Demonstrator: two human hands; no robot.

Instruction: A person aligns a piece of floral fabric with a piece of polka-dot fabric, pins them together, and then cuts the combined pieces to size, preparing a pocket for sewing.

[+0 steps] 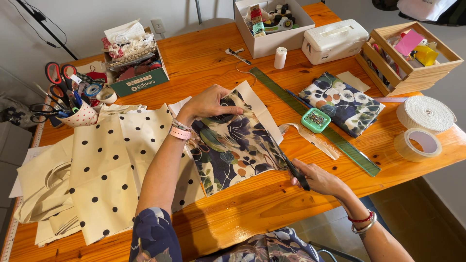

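Fingers (228,109) of the left hand (206,103) lie spread and flat on the floral cloth (233,143), pinning it to the desk (252,204). Right-hand fingers (305,171) are closed around black scissors (293,170) at the cloth's near edge. If the pinning hand slackens, the cloth could slide and the cut wander; the trimmed strip (313,138) just beyond could snag the blades.
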